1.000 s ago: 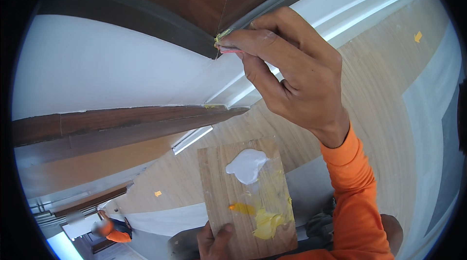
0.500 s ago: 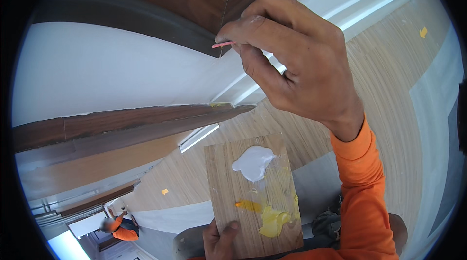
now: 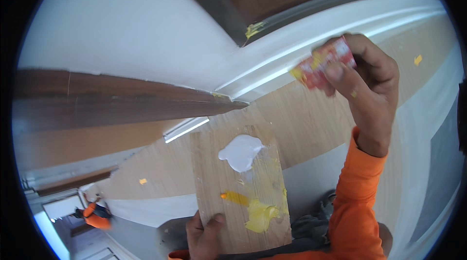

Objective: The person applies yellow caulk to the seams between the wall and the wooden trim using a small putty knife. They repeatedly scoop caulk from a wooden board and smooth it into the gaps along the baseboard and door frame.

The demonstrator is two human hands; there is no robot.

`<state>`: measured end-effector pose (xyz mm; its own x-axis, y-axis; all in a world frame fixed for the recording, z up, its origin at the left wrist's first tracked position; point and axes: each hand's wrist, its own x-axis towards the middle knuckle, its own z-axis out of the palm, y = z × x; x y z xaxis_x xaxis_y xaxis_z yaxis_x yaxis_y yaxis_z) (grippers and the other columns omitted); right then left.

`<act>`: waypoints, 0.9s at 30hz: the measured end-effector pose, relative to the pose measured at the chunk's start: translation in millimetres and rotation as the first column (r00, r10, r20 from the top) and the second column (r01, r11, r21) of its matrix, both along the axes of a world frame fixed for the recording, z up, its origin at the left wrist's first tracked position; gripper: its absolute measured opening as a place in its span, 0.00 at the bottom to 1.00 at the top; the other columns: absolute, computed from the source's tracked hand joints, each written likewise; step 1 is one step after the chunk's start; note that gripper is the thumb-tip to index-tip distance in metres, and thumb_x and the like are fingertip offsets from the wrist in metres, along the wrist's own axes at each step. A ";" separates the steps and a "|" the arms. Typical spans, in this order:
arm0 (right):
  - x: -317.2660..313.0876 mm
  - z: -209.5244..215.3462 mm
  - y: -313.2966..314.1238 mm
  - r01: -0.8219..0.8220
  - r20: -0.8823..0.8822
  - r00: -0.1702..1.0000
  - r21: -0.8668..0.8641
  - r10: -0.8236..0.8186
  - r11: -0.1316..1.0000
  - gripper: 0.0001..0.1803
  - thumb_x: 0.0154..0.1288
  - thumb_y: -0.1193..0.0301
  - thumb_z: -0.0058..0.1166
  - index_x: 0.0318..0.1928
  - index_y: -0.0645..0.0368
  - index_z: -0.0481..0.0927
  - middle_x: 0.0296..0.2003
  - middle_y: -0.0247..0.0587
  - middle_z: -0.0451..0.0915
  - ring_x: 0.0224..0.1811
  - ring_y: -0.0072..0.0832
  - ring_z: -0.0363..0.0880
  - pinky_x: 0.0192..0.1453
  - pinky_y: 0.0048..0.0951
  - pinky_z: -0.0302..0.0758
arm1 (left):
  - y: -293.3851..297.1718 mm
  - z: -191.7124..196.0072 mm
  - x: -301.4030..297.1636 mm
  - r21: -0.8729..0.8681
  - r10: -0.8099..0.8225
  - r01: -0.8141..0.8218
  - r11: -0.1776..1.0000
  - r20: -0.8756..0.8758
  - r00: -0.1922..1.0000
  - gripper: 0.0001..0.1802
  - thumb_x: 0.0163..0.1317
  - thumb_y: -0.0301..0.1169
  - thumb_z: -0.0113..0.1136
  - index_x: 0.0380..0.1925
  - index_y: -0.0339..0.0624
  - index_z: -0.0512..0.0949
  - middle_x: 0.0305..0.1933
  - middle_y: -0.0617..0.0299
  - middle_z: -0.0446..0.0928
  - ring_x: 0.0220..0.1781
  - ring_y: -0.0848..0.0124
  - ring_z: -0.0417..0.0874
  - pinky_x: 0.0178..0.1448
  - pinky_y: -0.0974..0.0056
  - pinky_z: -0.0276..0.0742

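Between the thumb and fingers of my right hand (image 3: pixel 367 82) is a small red and white card (image 3: pixel 328 63) with yellow paste smeared on it. It is held in the air, apart from the dark wood frame (image 3: pixel 292 2). A smear of yellow paste (image 3: pixel 254 29) lies on the corner of that frame. Low in view, my left hand (image 3: pixel 206 235) grips a wooden board (image 3: pixel 209 172) by its near left edge, thumb on top. The board carries a white paste blob (image 3: pixel 242 153), a yellow paste blob (image 3: pixel 262 214) and an orange-yellow streak (image 3: pixel 235 197).
A white wall (image 3: pixel 136 21) meets a brown wood trim (image 3: pixel 116 92) at the left. Beyond the board spreads a wood-pattern floor (image 3: pixel 311 128) with yellow tape arrows (image 3: pixel 418 60). A person in an orange top (image 3: pixel 96 216) is at the far lower left.
My right hand has moved right, away from the frame's corner, and turned so the card's face shows. Yellow paste now shows on that corner. The view has shifted slightly.
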<state>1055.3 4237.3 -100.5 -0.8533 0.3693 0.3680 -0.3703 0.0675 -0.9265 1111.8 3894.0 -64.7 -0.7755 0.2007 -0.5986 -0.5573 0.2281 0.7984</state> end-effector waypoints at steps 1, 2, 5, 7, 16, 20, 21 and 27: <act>3.3 9.8 -0.6 -0.076 0.008 0.997 0.044 0.076 0.996 0.10 0.64 0.79 0.62 0.45 0.69 0.84 0.36 0.46 0.84 0.32 0.23 0.82 0.36 0.26 0.80 | 4.0 1.6 2.7 -0.051 0.053 -0.053 0.997 -0.007 0.999 0.19 0.77 0.29 0.54 0.63 0.33 0.75 0.46 0.65 0.81 0.43 0.77 0.77 0.46 0.70 0.73; 4.5 21.4 -2.5 -0.156 0.018 0.988 0.087 0.155 0.984 0.10 0.64 0.78 0.61 0.45 0.68 0.84 0.37 0.46 0.85 0.32 0.23 0.83 0.36 0.26 0.80 | 4.5 -0.6 5.2 -0.015 0.133 -0.133 0.991 -0.027 0.991 0.21 0.74 0.30 0.56 0.62 0.31 0.75 0.47 0.61 0.82 0.44 0.74 0.80 0.49 0.68 0.75; 16.0 75.5 7.0 -0.288 0.078 0.955 0.454 0.284 0.843 0.09 0.64 0.79 0.60 0.45 0.68 0.84 0.37 0.47 0.85 0.33 0.25 0.83 0.36 0.26 0.80 | 14.1 -7.1 25.4 0.117 0.303 -0.296 0.948 -0.046 0.952 0.24 0.68 0.32 0.60 0.59 0.26 0.76 0.49 0.55 0.84 0.47 0.69 0.84 0.54 0.65 0.78; 29.8 65.2 8.8 -0.338 0.121 0.936 0.561 0.330 0.755 0.10 0.63 0.80 0.60 0.45 0.68 0.84 0.38 0.48 0.86 0.33 0.26 0.84 0.36 0.26 0.80 | 24.2 -7.5 33.8 0.131 0.307 -0.300 0.945 -0.036 0.951 0.21 0.71 0.32 0.60 0.56 0.26 0.78 0.46 0.58 0.85 0.46 0.74 0.81 0.54 0.67 0.74; 64.9 41.9 -34.0 -0.408 0.241 0.913 0.588 0.330 0.699 0.13 0.54 0.83 0.65 0.42 0.64 0.87 0.34 0.45 0.87 0.32 0.29 0.86 0.35 0.28 0.81 | 21.2 -11.5 34.4 0.169 0.310 -0.294 0.941 -0.080 0.947 0.22 0.73 0.35 0.59 0.58 0.26 0.77 0.48 0.57 0.85 0.47 0.75 0.81 0.55 0.68 0.73; 64.3 31.0 -33.5 -0.331 0.203 0.943 0.658 0.264 0.676 0.15 0.51 0.87 0.64 0.41 0.64 0.88 0.32 0.45 0.86 0.30 0.28 0.85 0.31 0.25 0.79 | 22.3 -11.5 37.8 0.186 0.351 -0.329 0.926 -0.099 0.931 0.23 0.73 0.34 0.59 0.60 0.27 0.76 0.51 0.56 0.84 0.49 0.73 0.82 0.57 0.67 0.75; 64.4 27.5 -34.2 -0.303 0.159 0.950 0.684 0.269 0.663 0.15 0.51 0.88 0.64 0.41 0.64 0.89 0.32 0.45 0.85 0.30 0.28 0.84 0.31 0.25 0.79 | 23.2 -9.4 37.7 0.197 0.354 -0.331 0.923 -0.095 0.930 0.23 0.72 0.34 0.59 0.60 0.27 0.76 0.51 0.56 0.84 0.49 0.73 0.82 0.57 0.67 0.75; 82.3 18.7 -42.4 -0.341 0.118 0.921 0.706 0.371 0.620 0.17 0.47 0.86 0.64 0.42 0.64 0.87 0.31 0.41 0.81 0.28 0.31 0.81 0.30 0.30 0.78 | 27.6 -8.7 28.8 0.231 0.318 -0.290 0.929 -0.095 0.943 0.23 0.72 0.32 0.57 0.61 0.27 0.75 0.51 0.55 0.84 0.49 0.72 0.83 0.56 0.67 0.76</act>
<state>1137.6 4194.9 -81.8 -0.8424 -0.3416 0.4167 -0.5388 0.5447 -0.6427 1140.6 3921.6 -73.4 -0.8864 0.0543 -0.4598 -0.4629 -0.1177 0.8785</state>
